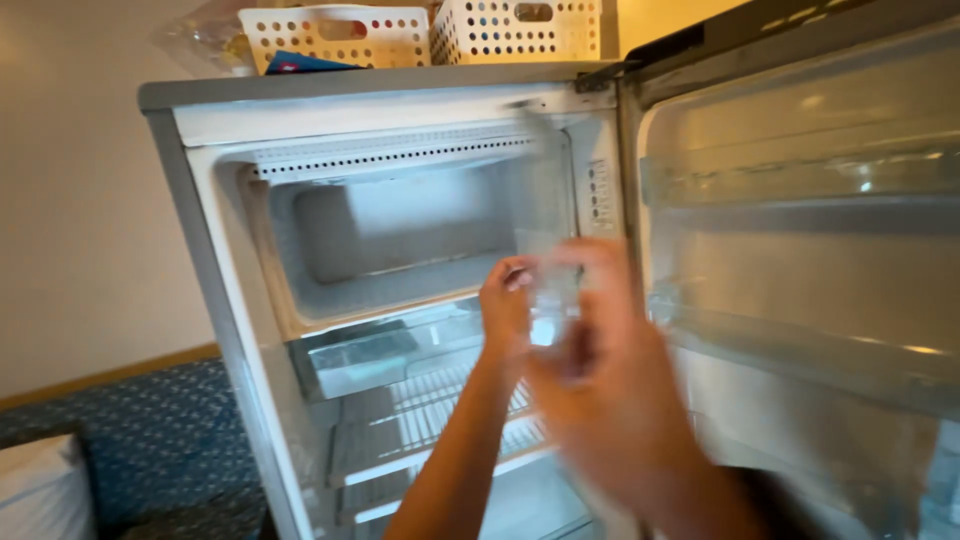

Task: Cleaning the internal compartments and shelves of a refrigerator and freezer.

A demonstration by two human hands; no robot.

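Note:
A small grey fridge (190,200) stands open, its door (800,250) swung out to the right. At the top inside is an empty freezer box (400,230). Its clear plastic flap (548,190) is swung outward and stands edge-on. My left hand (505,305) reaches in and pinches the lower edge of this flap. My right hand (610,400) is closer to the camera and heavily blurred, just below and right of the flap; whether it holds anything cannot be made out.
Under the freezer box sit a clear drip tray (380,355) and white wire shelves (430,420). Two white perforated baskets (335,35) (515,30) stand on the fridge top. A blue patterned seat (140,440) with a white cushion (40,495) is at lower left.

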